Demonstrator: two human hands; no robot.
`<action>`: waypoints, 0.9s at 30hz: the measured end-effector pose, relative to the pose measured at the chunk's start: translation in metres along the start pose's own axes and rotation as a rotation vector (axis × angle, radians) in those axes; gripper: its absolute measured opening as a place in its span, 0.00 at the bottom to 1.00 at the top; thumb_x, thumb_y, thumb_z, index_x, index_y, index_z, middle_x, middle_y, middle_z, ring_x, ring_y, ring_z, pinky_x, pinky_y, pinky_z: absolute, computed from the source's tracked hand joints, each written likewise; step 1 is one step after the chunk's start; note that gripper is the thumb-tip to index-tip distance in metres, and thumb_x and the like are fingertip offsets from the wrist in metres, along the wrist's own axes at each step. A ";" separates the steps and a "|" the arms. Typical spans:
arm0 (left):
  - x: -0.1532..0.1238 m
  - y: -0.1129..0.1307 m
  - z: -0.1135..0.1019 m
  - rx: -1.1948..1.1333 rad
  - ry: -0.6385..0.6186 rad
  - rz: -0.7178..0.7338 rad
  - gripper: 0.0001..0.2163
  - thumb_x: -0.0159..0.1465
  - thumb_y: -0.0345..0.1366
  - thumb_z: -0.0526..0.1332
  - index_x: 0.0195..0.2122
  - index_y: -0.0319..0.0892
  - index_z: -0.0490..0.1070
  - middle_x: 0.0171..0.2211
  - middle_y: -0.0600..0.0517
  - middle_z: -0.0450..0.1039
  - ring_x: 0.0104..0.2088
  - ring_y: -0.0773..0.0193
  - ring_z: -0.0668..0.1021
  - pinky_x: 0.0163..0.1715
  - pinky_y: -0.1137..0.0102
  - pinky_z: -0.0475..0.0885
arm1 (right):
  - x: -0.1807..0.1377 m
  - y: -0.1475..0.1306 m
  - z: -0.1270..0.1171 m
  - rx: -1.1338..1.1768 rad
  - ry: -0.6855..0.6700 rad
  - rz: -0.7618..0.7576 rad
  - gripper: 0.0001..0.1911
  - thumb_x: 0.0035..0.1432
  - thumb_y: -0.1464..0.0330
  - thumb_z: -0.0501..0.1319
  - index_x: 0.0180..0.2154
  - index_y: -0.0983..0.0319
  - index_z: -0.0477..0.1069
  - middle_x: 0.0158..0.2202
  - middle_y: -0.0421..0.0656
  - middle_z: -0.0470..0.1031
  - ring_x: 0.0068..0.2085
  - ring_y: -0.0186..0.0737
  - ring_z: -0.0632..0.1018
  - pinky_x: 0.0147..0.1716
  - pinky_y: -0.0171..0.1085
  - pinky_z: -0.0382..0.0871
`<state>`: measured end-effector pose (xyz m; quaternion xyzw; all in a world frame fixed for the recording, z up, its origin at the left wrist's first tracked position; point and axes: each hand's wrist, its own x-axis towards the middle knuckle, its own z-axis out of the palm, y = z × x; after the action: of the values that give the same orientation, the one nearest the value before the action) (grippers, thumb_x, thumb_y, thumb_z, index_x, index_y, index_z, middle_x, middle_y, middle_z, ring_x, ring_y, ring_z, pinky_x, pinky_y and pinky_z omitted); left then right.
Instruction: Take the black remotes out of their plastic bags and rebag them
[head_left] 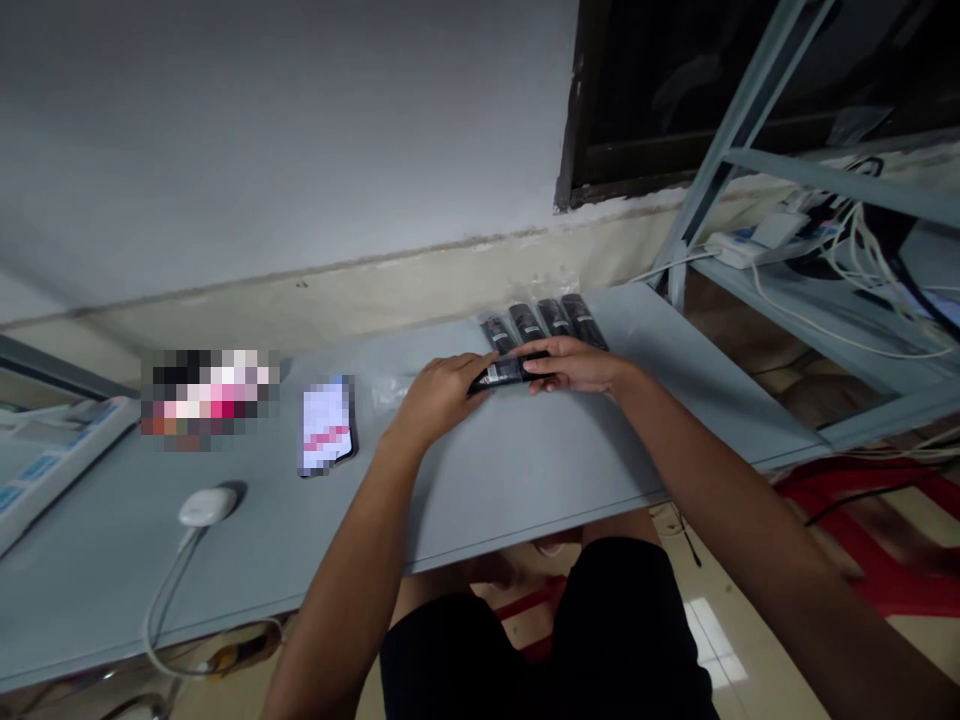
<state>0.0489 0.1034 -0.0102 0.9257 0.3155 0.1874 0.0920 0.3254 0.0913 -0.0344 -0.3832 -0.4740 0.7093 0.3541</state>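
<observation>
Both my hands meet over a flat black packet (501, 374) with a pale label, lying on the grey table (525, 470). My left hand (439, 392) pinches its left end, fingers curled. My right hand (574, 364) presses on its right end with fingers closed along it. Just behind, several similar black packets (546, 320) in clear wrap lie side by side near the table's back edge.
A phone (328, 424) lies left of my hands, with a blurred object (206, 397) further left. A white round device (204, 506) with a cable sits near the front left. A metal shelf (810, 270) with white cables stands to the right. Red plastic (885, 540) is under it.
</observation>
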 end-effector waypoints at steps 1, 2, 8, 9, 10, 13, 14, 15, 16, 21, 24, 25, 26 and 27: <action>-0.001 -0.002 0.000 0.002 -0.033 -0.018 0.26 0.67 0.36 0.65 0.67 0.49 0.70 0.58 0.43 0.78 0.55 0.48 0.80 0.58 0.54 0.72 | -0.003 -0.001 -0.002 -0.043 -0.005 0.012 0.24 0.59 0.71 0.75 0.57 0.63 0.78 0.44 0.48 0.84 0.36 0.37 0.86 0.29 0.28 0.79; -0.003 -0.003 0.000 0.006 -0.048 -0.034 0.25 0.67 0.35 0.65 0.67 0.50 0.71 0.57 0.44 0.79 0.54 0.49 0.81 0.57 0.56 0.73 | -0.005 -0.002 -0.004 -0.086 -0.003 0.017 0.25 0.57 0.70 0.75 0.56 0.62 0.78 0.46 0.49 0.84 0.38 0.39 0.87 0.31 0.30 0.81; -0.010 -0.016 -0.005 0.001 -0.044 -0.133 0.25 0.67 0.37 0.63 0.66 0.50 0.71 0.56 0.45 0.80 0.52 0.49 0.82 0.51 0.58 0.76 | -0.019 -0.011 -0.020 -0.270 0.180 -0.169 0.21 0.51 0.60 0.79 0.43 0.63 0.81 0.37 0.48 0.85 0.38 0.42 0.85 0.33 0.35 0.80; -0.011 -0.018 -0.005 0.002 -0.050 -0.146 0.24 0.68 0.37 0.62 0.65 0.50 0.73 0.56 0.45 0.81 0.51 0.49 0.82 0.51 0.59 0.76 | -0.018 -0.012 -0.022 -0.276 0.244 -0.227 0.20 0.50 0.58 0.79 0.41 0.63 0.80 0.35 0.46 0.84 0.36 0.41 0.84 0.31 0.34 0.78; -0.012 -0.020 -0.006 0.003 -0.055 -0.157 0.22 0.68 0.36 0.61 0.64 0.51 0.74 0.55 0.46 0.81 0.51 0.50 0.82 0.50 0.59 0.76 | -0.017 -0.013 -0.024 -0.268 0.318 -0.291 0.21 0.50 0.56 0.79 0.39 0.63 0.79 0.34 0.45 0.83 0.35 0.40 0.83 0.30 0.34 0.77; -0.013 -0.024 -0.006 -0.008 -0.061 -0.186 0.20 0.67 0.36 0.61 0.60 0.50 0.77 0.53 0.46 0.82 0.49 0.50 0.83 0.49 0.60 0.76 | -0.012 -0.014 -0.024 -0.154 0.496 -0.482 0.24 0.49 0.51 0.78 0.37 0.60 0.76 0.33 0.42 0.80 0.38 0.43 0.82 0.32 0.37 0.78; -0.013 -0.023 -0.005 -0.015 -0.067 -0.188 0.21 0.66 0.37 0.62 0.60 0.50 0.77 0.52 0.46 0.82 0.49 0.50 0.83 0.49 0.60 0.76 | -0.011 -0.015 -0.022 -0.103 0.516 -0.521 0.25 0.50 0.49 0.77 0.38 0.59 0.75 0.34 0.42 0.80 0.40 0.45 0.83 0.34 0.39 0.79; -0.013 -0.022 -0.004 -0.023 -0.076 -0.186 0.22 0.65 0.39 0.63 0.61 0.49 0.77 0.52 0.46 0.82 0.49 0.50 0.83 0.49 0.59 0.76 | -0.010 -0.016 -0.020 -0.061 0.518 -0.537 0.25 0.51 0.48 0.76 0.40 0.58 0.73 0.35 0.42 0.81 0.41 0.46 0.84 0.36 0.40 0.80; -0.012 -0.021 -0.004 -0.032 -0.090 -0.178 0.23 0.65 0.40 0.65 0.61 0.49 0.76 0.53 0.45 0.82 0.49 0.49 0.83 0.50 0.59 0.76 | -0.009 -0.017 -0.017 -0.031 0.511 -0.532 0.26 0.53 0.46 0.74 0.41 0.57 0.72 0.35 0.42 0.81 0.41 0.46 0.84 0.36 0.41 0.80; -0.009 -0.008 -0.002 -0.096 -0.135 -0.121 0.23 0.62 0.45 0.68 0.58 0.49 0.79 0.53 0.45 0.82 0.51 0.46 0.82 0.51 0.57 0.75 | -0.011 -0.017 0.000 -0.048 0.433 -0.333 0.24 0.61 0.46 0.69 0.46 0.56 0.69 0.36 0.45 0.84 0.33 0.44 0.85 0.27 0.38 0.78; -0.008 0.002 -0.006 -0.103 -0.171 -0.120 0.19 0.61 0.45 0.69 0.53 0.50 0.81 0.51 0.46 0.82 0.49 0.44 0.83 0.50 0.56 0.75 | -0.008 -0.010 0.012 -0.055 0.308 -0.195 0.19 0.66 0.52 0.68 0.47 0.57 0.70 0.39 0.49 0.85 0.35 0.46 0.87 0.27 0.38 0.81; -0.008 0.006 -0.007 -0.098 -0.185 -0.113 0.19 0.61 0.45 0.69 0.53 0.50 0.81 0.51 0.46 0.83 0.49 0.44 0.83 0.50 0.56 0.75 | -0.005 -0.006 0.015 -0.046 0.272 -0.154 0.17 0.67 0.54 0.68 0.47 0.58 0.71 0.40 0.50 0.85 0.36 0.46 0.87 0.29 0.39 0.82; -0.008 0.010 -0.009 -0.094 -0.199 -0.097 0.18 0.62 0.44 0.69 0.53 0.50 0.81 0.51 0.47 0.83 0.49 0.44 0.83 0.49 0.56 0.75 | -0.003 -0.003 0.019 -0.031 0.241 -0.117 0.15 0.67 0.55 0.68 0.47 0.58 0.71 0.39 0.51 0.86 0.36 0.47 0.87 0.31 0.40 0.83; -0.008 0.013 -0.010 -0.094 -0.213 -0.079 0.18 0.63 0.44 0.68 0.54 0.51 0.81 0.52 0.47 0.83 0.49 0.45 0.83 0.49 0.56 0.75 | 0.000 0.000 0.022 -0.012 0.216 -0.087 0.14 0.68 0.57 0.68 0.47 0.59 0.72 0.39 0.51 0.86 0.37 0.47 0.87 0.33 0.41 0.84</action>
<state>0.0463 0.0890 0.0003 0.9219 0.3311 0.0985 0.1756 0.3061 0.0821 -0.0288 -0.4384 -0.4537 0.6450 0.4311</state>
